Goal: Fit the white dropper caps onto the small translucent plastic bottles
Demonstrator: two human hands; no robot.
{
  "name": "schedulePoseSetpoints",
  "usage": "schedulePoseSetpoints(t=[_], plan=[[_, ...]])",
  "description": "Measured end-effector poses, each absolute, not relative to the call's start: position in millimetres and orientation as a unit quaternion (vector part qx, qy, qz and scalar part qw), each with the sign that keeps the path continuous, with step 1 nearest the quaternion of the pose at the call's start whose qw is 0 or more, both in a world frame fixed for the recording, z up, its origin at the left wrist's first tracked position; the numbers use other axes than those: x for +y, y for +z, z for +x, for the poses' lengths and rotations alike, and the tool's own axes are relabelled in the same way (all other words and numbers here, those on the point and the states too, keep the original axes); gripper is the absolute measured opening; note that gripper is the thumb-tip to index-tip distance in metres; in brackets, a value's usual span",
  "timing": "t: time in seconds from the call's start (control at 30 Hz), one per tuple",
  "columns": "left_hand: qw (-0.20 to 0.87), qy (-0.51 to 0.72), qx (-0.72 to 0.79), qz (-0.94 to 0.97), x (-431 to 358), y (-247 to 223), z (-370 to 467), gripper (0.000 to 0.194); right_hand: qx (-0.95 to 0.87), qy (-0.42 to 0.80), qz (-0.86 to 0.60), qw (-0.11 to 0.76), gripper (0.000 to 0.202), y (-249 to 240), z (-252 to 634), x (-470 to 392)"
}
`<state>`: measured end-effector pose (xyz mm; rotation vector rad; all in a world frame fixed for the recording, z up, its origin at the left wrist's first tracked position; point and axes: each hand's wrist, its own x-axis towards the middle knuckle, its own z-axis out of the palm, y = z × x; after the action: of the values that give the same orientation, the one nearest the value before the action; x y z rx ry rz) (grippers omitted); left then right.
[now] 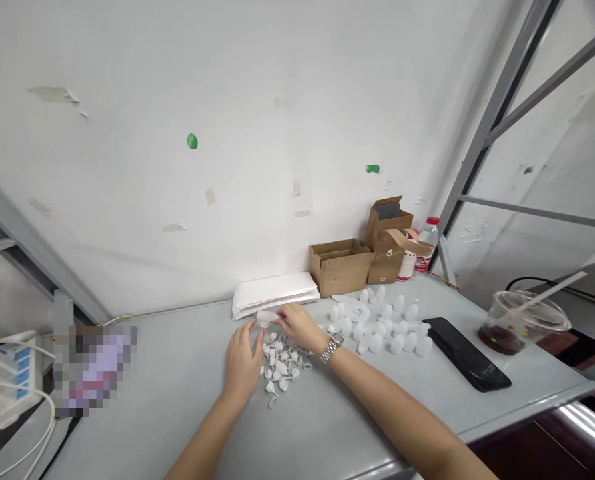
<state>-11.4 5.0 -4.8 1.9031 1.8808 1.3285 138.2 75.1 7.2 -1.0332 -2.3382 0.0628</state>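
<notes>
Right hand pinches a small clear bottle at its near end, fingers pressed together on it, wristwatch catching the light. Left hand lies flat beside it at eight o'clock, fingers loosely spread, fingertips just short of the bottle; whether they touch it cannot be told. Beneath both hands sits a heap of small white caps on the grey table. At three o'clock of the hands, a cluster of white bottles; beyond that, a black phone. At twelve o'clock, a stack of white sheets; at one o'clock, an open cardboard box.
</notes>
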Motion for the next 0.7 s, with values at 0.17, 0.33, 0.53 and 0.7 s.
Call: schedulePoseSetpoints(t=[0.17,0.33,0.53,0.7], plan=[[0.17,0.473,0.597,0.625,4,1,-12,0.04,-0.888,0.039,-0.334,0.314,0.015,9,144,51],[0.185,0.428,0.54,0.701,-1,10,-8,0.028,-0.82,0.24,-0.342,0.391,0.013,10,161,43],[0.167,0.438,0.528,0.708,-3,4,-3,0.024,-0.684,0.441,-0.43,0.39,0.024,4,168,44],[0.172,0.448,0.522,0.705,-3,2,2,0.025,-0.676,0.412,-0.453,0.41,0.034,3,163,39]])
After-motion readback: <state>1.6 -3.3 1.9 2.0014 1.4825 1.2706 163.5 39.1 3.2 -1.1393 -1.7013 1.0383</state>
